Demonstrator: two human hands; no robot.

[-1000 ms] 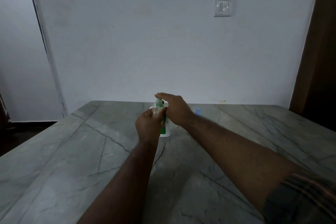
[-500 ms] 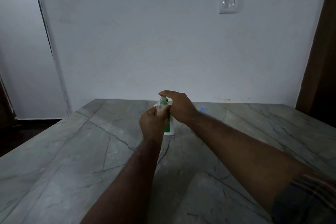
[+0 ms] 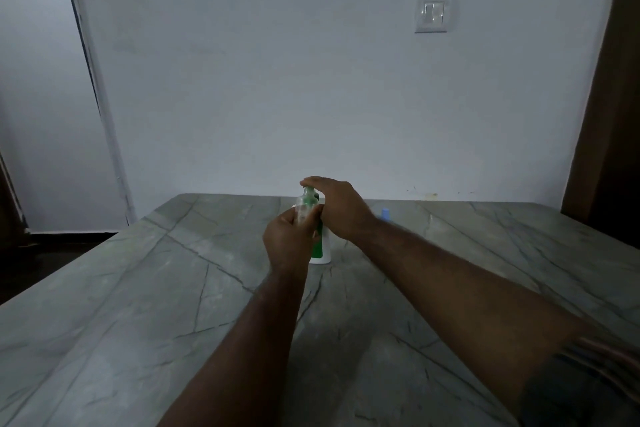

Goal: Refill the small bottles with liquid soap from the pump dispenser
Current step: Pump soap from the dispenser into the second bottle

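A white pump dispenser with a green label (image 3: 320,248) stands near the middle of the grey marble table (image 3: 138,288). My right hand (image 3: 337,210) lies flat over its pump head, fingers straight and pressing on top. My left hand (image 3: 289,241) grips a small clear bottle (image 3: 304,206) upright, its mouth right by the green pump spout. Most of the dispenser is hidden behind my hands.
A small blue object (image 3: 384,213) stands on the table behind my right forearm. A white wall with a light switch (image 3: 431,14) rises beyond the far table edge. A dark floor lies off the left edge, and a brown door frame (image 3: 609,114) is at right.
Both hands keep their places on the dispenser and the small bottle. Only the camera has shifted slightly, so the scene sits a little further right in the frame.
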